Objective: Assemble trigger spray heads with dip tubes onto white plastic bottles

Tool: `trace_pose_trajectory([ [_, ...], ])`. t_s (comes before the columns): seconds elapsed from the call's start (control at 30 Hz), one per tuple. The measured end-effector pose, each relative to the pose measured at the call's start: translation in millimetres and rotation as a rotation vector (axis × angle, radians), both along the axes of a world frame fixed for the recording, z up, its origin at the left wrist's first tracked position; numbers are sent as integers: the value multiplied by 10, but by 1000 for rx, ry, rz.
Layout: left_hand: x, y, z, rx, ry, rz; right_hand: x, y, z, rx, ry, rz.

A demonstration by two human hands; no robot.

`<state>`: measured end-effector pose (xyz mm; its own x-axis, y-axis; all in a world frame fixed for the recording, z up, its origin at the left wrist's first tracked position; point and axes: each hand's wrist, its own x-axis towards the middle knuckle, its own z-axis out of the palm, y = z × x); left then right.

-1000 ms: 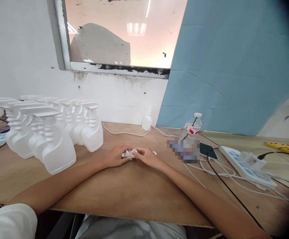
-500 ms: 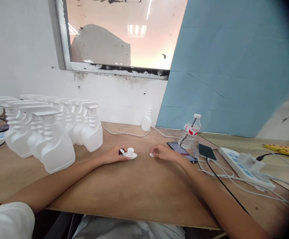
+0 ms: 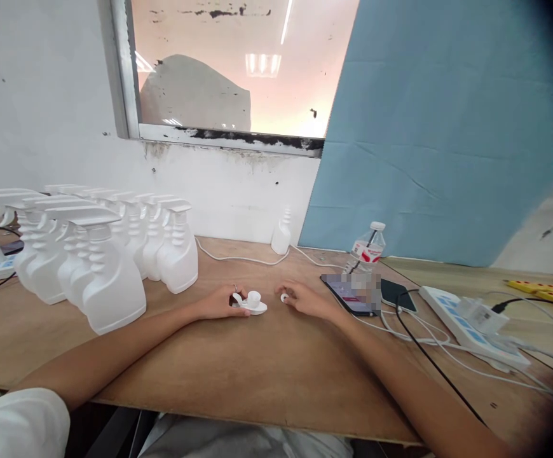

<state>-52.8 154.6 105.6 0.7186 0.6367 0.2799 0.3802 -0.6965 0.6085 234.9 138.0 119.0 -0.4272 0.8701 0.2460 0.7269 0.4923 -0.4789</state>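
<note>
My left hand [image 3: 220,301] rests on the wooden table [image 3: 238,375], its fingers closed on the end of a white spray trigger head [image 3: 251,303] that lies upside down with its neck pointing up. My right hand [image 3: 305,299] is a short way to the right, pinching a small white round part [image 3: 284,297] between thumb and fingers. The two hands are apart, with a small gap between the part and the trigger head.
Several white trigger spray bottles [image 3: 100,254] stand in rows at the left. A capless white bottle [image 3: 281,231] stands by the wall. A water bottle [image 3: 365,250], two phones [image 3: 353,294], a power strip [image 3: 467,315] and cables lie at the right.
My right hand let go of the trigger head, went right to the small round part, and has come back toward the left hand holding it. The left hand stayed on the trigger head.
</note>
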Motion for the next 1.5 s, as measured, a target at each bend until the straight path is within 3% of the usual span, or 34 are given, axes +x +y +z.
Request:
trace_pose_trajectory([
  [0.27,-3,-45,39,32,-13,-13,-306,-116,-4,217,252,-61],
  [0.4,7,-66,53,23,-41,-49,-479,-273,79,343,375,9],
  [0.73,9,-33,19,45,-60,-130,-622,-390,34,265,259,316],
  [0.87,5,-49,22,56,-38,-122,-565,-372,-2,206,283,260],
  [1.1,-2,-124,61,60,-85,-104,-520,-319,-82,239,-9,222],
  [1.23,-9,-128,34,184,-60,-122,-553,-331,-118,272,3,232],
  [1.5,15,-100,10,258,-74,-133,-598,-335,-171,315,70,235],
])
